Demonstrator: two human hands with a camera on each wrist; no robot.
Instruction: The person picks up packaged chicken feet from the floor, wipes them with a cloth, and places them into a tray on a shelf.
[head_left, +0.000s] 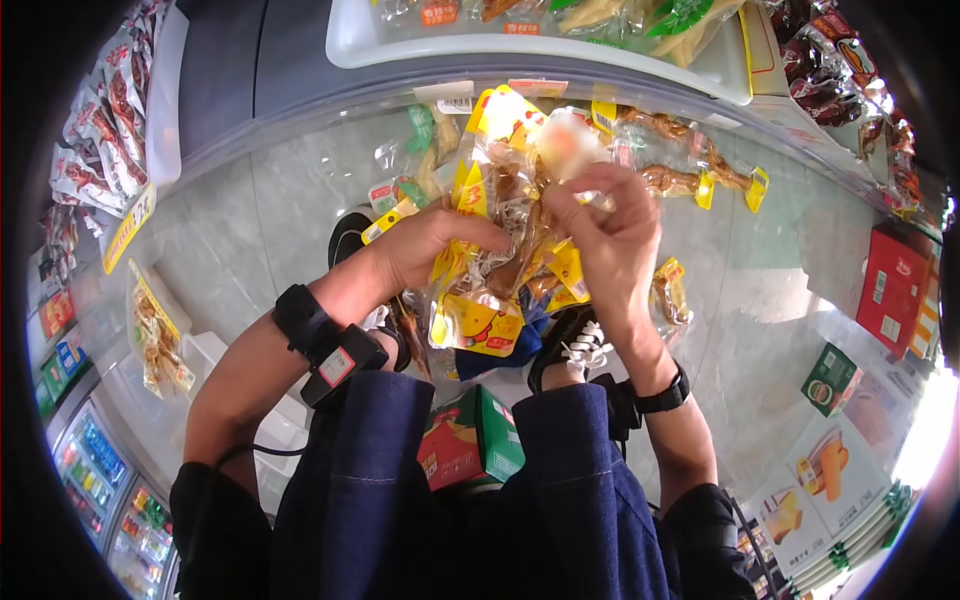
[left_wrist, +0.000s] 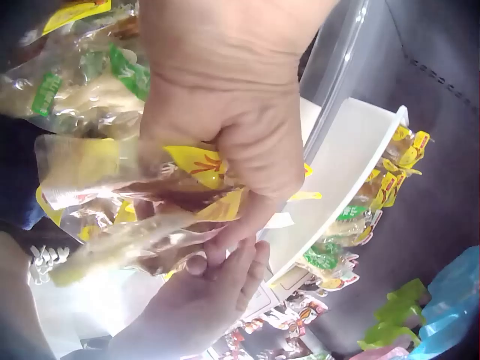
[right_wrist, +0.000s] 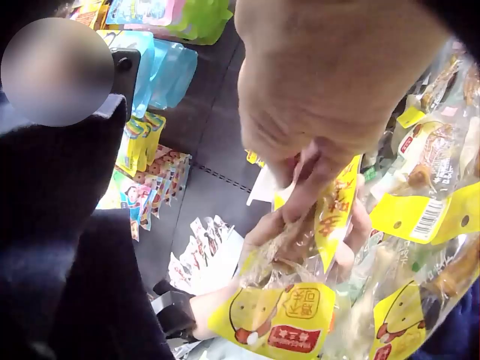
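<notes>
Over the grey tiled floor (head_left: 720,250), clear plastic packets with yellow printed ends (head_left: 480,324) sit clamped in the bare left hand (head_left: 430,243). Can't tell if the bare right hand (head_left: 618,240) pinches any; I'd lift just 1 edge, gently.

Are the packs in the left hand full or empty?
Filled: brown pieces show through the clear plastic of the packs in the left hand.

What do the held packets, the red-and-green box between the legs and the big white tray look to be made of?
Packets: glossy, thin plastic film, partly clear; highlights, wrinkles and visible contents show it.
Box: probably printed cardboard, judging by its flat panels and crisp edges.
Tray: likely smooth, rigid plastic, given its rounded moulded corner.
</notes>
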